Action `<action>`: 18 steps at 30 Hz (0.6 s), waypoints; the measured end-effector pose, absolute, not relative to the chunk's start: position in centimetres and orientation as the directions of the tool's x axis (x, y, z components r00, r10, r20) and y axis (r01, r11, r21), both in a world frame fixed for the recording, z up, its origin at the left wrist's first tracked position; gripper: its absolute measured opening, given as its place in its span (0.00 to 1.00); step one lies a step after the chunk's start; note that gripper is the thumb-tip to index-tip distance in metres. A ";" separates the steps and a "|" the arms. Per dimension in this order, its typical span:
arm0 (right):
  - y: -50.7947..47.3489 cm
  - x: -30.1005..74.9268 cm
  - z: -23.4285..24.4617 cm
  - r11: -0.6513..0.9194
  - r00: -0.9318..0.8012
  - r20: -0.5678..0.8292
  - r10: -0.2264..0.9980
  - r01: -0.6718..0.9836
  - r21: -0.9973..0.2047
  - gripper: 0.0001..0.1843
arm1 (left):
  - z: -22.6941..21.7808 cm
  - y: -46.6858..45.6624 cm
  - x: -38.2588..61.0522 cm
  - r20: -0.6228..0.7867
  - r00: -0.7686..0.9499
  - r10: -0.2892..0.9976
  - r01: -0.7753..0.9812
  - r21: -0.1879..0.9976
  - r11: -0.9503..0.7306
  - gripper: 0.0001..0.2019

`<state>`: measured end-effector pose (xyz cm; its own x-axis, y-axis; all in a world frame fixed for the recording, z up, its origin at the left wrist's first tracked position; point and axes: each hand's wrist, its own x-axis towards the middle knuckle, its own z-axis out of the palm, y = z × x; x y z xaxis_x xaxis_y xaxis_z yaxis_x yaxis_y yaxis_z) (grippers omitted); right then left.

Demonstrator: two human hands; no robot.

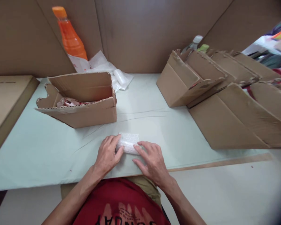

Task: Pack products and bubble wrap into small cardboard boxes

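A small piece of clear bubble wrap (129, 144) lies on the pale green table cover, its near part rolled into a tube and a flat flap at the far side. My left hand (109, 153) grips the left end, with the thumb on the near side and the fingers over the end. At the right end, my right hand (151, 159) has its curled fingers on the roll; its thumb stands a little apart from the wrap. Whatever the roll may contain cannot be made out.
An open cardboard box (96, 114) with red and white packets stands left. Behind it are an orange bottle (71, 40) and white wrapping pieces (121, 78). Several open boxes (227, 122) line the right. A flat carton (9, 100) lies far left; cardboard walls (140, 34) enclose the back.
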<state>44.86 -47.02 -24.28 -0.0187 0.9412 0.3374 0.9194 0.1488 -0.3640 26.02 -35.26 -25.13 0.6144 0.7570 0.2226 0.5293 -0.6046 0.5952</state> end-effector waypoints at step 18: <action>-46.5 45.2 -23.7 0.103 0.058 0.146 0.988 0.464 -0.880 0.29 | -23.4 -38.1 25.9 -0.134 0.609 0.781 -0.026 0.982 0.189 0.44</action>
<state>45.17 -46.55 -23.73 0.0578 0.9875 0.1465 0.4636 0.1034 -0.8800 25.85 -38.05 -23.42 0.6093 0.7815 -0.1344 -0.0260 0.1891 0.9816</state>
